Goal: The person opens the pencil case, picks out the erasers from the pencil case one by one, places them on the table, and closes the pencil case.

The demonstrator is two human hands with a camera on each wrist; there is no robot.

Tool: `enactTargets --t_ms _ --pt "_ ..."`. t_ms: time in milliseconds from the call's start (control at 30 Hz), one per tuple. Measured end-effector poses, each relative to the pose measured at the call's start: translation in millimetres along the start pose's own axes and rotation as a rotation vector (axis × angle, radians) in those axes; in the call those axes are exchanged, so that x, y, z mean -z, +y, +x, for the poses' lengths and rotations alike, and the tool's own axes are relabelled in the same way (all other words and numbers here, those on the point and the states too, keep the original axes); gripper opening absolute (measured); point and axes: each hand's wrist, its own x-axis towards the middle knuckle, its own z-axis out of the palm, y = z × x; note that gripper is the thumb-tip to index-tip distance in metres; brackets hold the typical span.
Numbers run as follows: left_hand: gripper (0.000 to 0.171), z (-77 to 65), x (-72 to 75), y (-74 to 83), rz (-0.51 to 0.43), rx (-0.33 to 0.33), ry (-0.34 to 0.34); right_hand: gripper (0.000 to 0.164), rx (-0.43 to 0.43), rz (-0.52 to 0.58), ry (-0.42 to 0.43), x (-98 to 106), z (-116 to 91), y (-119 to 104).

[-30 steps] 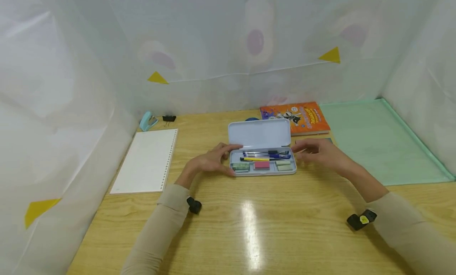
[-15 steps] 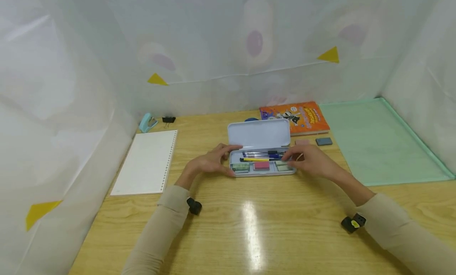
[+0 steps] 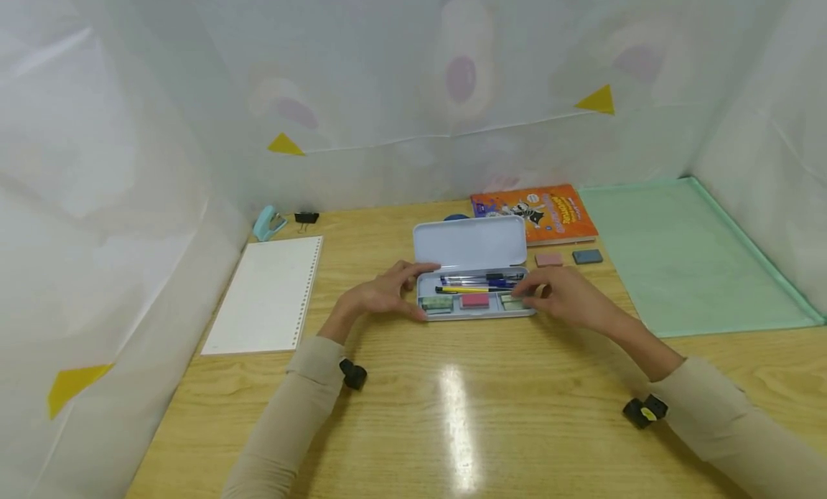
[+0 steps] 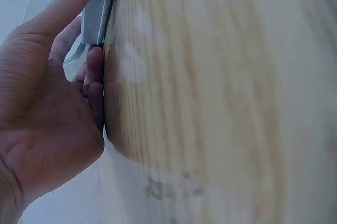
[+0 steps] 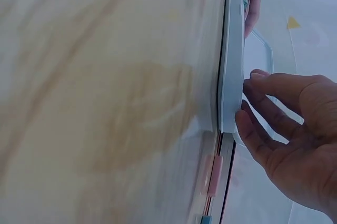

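Note:
A pale blue pencil case (image 3: 476, 314) lies with its lid (image 3: 470, 242) raised. Its long section holds several pens, among them a yellow one (image 3: 461, 289). In the front compartments sit green erasers (image 3: 437, 302), a pink eraser (image 3: 474, 300) and pale green erasers (image 3: 510, 304). My left hand (image 3: 381, 292) grips the case's left end, thumb at the front corner, index finger along the back. My right hand (image 3: 565, 294) reaches over the right end, its thumb and fingertips down at the pale green erasers, partly hiding them. I cannot tell if those fingertips pinch one.
A pink eraser (image 3: 548, 259) and a dark blue one (image 3: 587, 256) lie right of the lid. Behind stands an orange book (image 3: 561, 215); a green mat (image 3: 704, 269) is at right. Leftward are a white notebook (image 3: 265, 291), a light blue stapler (image 3: 267, 223) and a black binder clip (image 3: 306, 217).
My right hand has moved left from beside the case's right end to over its right compartment, uncovering the two loose erasers behind. My left hand has stayed on the case.

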Motion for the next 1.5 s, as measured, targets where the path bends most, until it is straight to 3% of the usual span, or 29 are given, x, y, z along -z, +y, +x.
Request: enactTargets --t_ms 500,867,1133,1500 --pt "0.093 0.4 0.6 -1.6 0.006 0.003 -0.008 0.016 0.003 -0.035 0.010 -9.7 11.6 7.3" --pt "0.094 0.9 1.2 1.0 0.030 -0.003 -0.008 0.017 -0.118 0.093 0.068 15.7 -3.7 15.0" --pt "0.093 -1.1 2.1 2.3 0.004 0.003 -0.004 0.022 -0.231 0.301 0.077 35.2 -7.5 33.5" --pt "0.093 0.7 1.2 -1.0 -0.003 0.002 -0.010 0.025 -0.331 0.342 0.054 36.4 -5.7 48.7"
